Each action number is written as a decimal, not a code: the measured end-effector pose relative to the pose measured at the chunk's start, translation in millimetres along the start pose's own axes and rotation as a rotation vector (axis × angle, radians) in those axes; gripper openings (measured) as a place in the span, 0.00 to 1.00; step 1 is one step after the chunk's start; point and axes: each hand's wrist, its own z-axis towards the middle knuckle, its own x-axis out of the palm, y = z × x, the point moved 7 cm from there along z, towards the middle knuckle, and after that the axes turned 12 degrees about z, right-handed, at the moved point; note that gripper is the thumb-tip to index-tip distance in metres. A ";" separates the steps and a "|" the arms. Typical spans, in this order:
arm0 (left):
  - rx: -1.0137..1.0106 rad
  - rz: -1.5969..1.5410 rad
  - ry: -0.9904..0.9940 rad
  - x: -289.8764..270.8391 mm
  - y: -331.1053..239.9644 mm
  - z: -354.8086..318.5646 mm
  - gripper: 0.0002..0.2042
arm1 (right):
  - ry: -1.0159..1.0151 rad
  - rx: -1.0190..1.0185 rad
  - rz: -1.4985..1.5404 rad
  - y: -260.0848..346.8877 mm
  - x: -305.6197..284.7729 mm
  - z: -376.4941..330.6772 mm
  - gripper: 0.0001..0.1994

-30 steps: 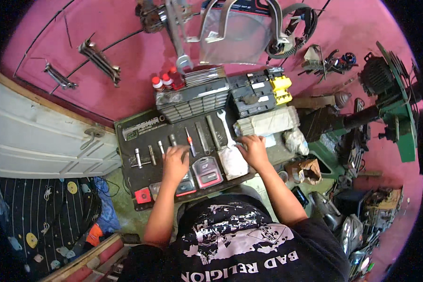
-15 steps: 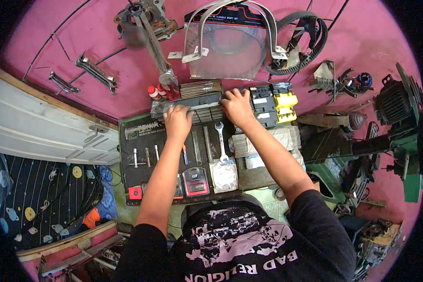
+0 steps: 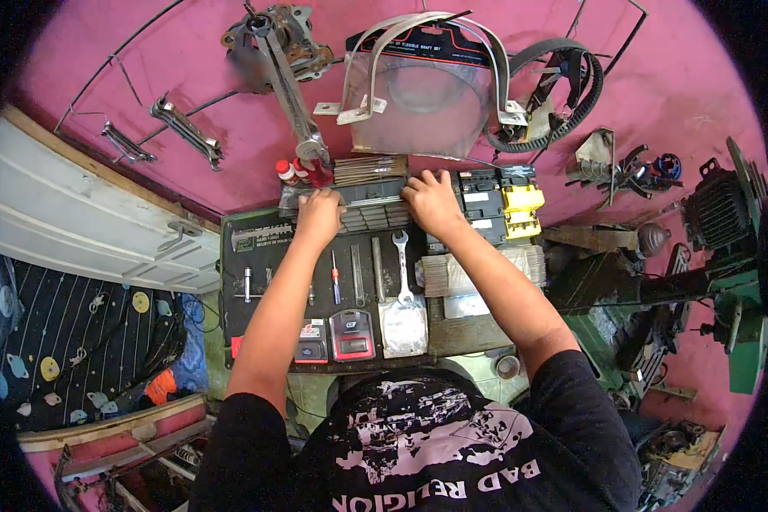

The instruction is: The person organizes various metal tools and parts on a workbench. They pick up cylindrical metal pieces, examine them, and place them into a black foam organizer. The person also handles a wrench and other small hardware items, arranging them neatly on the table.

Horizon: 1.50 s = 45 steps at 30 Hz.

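Note:
Both of my hands are at the back of the workbench, at opposite ends of a long dark-grey case (image 3: 374,213) with a ribbed, divided front. My left hand (image 3: 320,215) has its fingers curled over the case's left end. Around the right end bend the fingers of my right hand (image 3: 433,203); the fingertips partly hide behind it. In front of the case lie an open-end wrench (image 3: 401,271), a metal rod (image 3: 378,269), a thin ring spanner (image 3: 357,277) and a screwdriver (image 3: 335,277). A bundle of brown rods (image 3: 369,171) lies behind the case.
Black boxes (image 3: 482,203) and yellow cases (image 3: 522,212) stand right of my right hand. Small red-capped bottles (image 3: 287,172) stand behind my left hand. A large wrench (image 3: 286,90) hangs on the pink wall above. Green machinery (image 3: 742,341) is at the right.
The whole view has shifted slightly, uncovering more of the screwdriver beside my left forearm and a cup near the bench's front. Both hands stay on the case's ends.

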 end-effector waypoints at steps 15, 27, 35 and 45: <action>0.045 -0.008 0.040 -2.7 -19.7 18.2 0.07 | 0.173 -0.046 -0.040 2.2 18.0 19.6 0.12; 0.144 -0.004 0.202 8.1 -22.9 29.1 0.03 | 0.340 -0.129 -0.087 6.1 25.1 27.0 0.15; 0.186 0.054 0.114 2.9 -26.7 18.5 0.07 | 0.276 -0.151 -0.112 7.0 28.5 20.5 0.14; 0.205 -0.018 0.232 11.9 -16.3 24.2 0.07 | 0.313 -0.133 -0.031 0.9 29.7 28.9 0.14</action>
